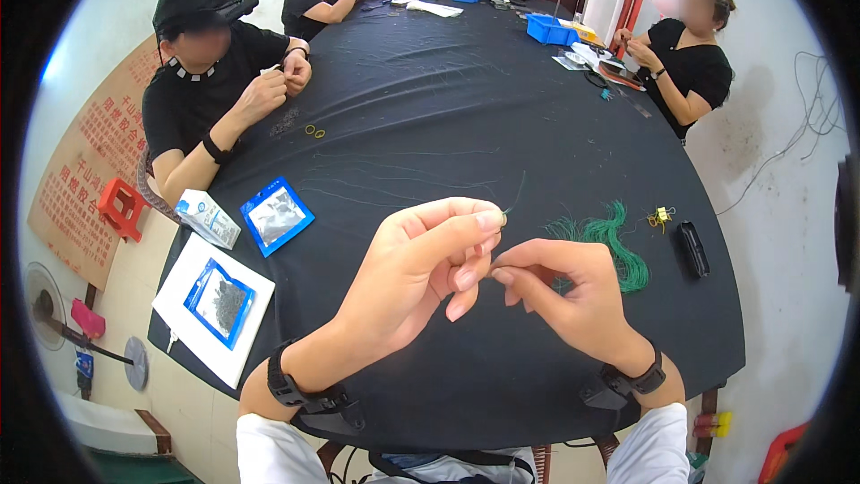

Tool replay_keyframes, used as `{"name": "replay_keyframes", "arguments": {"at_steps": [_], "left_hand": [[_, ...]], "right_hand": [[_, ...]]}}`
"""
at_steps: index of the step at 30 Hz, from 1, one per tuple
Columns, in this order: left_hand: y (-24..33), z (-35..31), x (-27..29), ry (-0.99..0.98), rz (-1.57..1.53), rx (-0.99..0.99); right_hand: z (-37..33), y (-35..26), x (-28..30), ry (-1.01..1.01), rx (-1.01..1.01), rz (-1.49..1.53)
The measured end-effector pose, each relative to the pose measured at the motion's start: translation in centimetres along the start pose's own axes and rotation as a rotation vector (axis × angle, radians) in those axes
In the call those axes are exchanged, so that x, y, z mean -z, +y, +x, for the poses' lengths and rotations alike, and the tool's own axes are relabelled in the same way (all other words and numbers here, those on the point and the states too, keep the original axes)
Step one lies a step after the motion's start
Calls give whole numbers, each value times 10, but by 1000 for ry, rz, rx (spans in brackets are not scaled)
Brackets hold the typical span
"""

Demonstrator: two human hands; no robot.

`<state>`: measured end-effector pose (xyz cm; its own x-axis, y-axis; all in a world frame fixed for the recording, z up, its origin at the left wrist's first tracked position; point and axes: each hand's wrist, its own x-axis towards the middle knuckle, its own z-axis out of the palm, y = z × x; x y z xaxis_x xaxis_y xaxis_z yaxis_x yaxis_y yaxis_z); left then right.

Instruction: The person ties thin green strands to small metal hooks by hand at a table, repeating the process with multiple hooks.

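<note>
My left hand (403, 260) is raised over the black-covered table, thumb and forefinger pinched on a thin green thread (522, 190). The thread's free end sticks up past the fingertips, while the other fingers curl loosely below. Close beside it, my right hand (578, 291) also pinches thumb and forefinger together, its tips near the left hand's fingers. Whatever lies in that pinch is too small to make out. Behind the right hand spreads a bundle of green threads (630, 264), partly covered by it. Several single dark threads (403, 181) lie on the cloth beyond my left hand.
To my left are a blue-edged packet (278, 216), a white carton (208, 219) and another packet (219, 303) on a white board (247, 341). A gold clip (661, 217) and black case (692, 250) lie right. Several people sit around the table, with blue bins (551, 30) farther off.
</note>
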<state>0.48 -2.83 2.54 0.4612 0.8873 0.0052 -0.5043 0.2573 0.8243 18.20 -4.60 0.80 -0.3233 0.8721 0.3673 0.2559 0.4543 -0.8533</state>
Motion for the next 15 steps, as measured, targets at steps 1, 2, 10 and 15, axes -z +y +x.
{"name": "replay_keyframes", "arguments": {"at_steps": [1, 2, 10, 15], "left_hand": [[0, 0, 1, 1, 15, -11], [-1, 0, 1, 2, 31, -21], [-7, 0, 4, 21, 68, -76], [-7, -2, 3, 42, 107, -104]], "right_hand": [[0, -3, 1, -5, -24, -23], [0, -3, 0, -6, -24, -22], [0, 2, -3, -39, 84, -118], [0, 4, -5, -57, 117, -127]]}}
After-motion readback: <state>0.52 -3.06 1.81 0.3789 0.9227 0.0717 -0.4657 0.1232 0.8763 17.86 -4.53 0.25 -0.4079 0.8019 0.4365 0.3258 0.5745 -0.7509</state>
